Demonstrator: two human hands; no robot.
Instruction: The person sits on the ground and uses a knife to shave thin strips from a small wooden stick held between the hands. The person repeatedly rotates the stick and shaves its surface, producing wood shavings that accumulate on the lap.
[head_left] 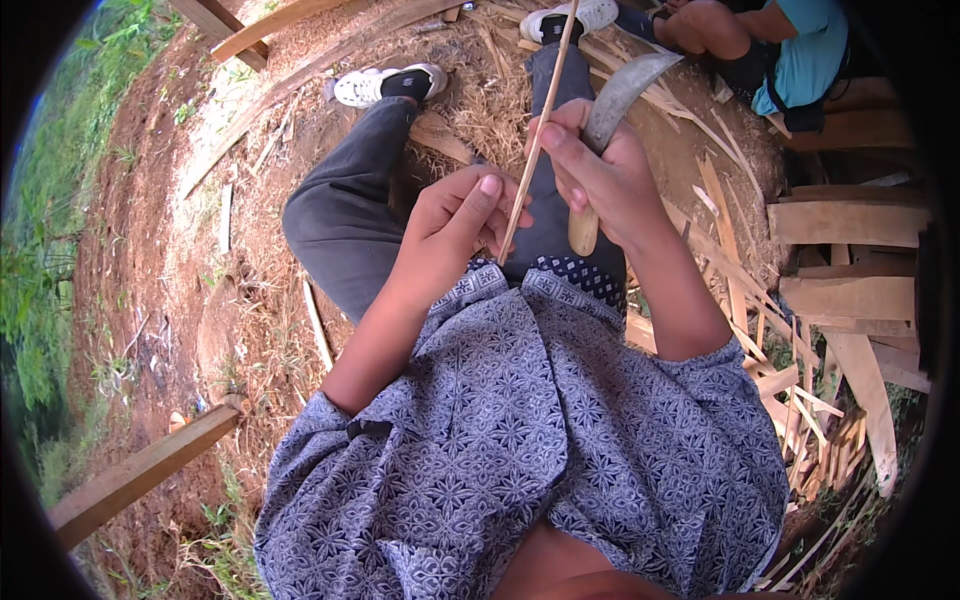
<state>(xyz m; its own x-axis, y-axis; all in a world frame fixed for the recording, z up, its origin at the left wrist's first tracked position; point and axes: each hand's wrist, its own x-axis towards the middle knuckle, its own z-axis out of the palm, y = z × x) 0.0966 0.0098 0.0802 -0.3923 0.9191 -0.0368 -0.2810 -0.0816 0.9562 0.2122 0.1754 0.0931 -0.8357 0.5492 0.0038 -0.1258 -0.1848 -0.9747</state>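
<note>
A long, thin wooden strip [521,193] runs slantwise between my hands, its upper end passing out of the picture at the top. My left hand [462,212] is closed on the strip's lower part, thumb on top. In my right hand [609,174] is a knife with a curved grey blade [625,95] and a pale wooden handle [583,231]. The blade points up and to the right. My right thumb and fingers also lie against the strip, near the base of the blade. Both hands are above my lap.
Wood shavings and split strips [730,225] litter the brown ground. Stacked boards [850,225] stand at the right. A wooden beam [150,470] juts in at lower left. Another person in a turquoise shirt [805,55] sits at upper right. Green plants [40,250] grow along the left.
</note>
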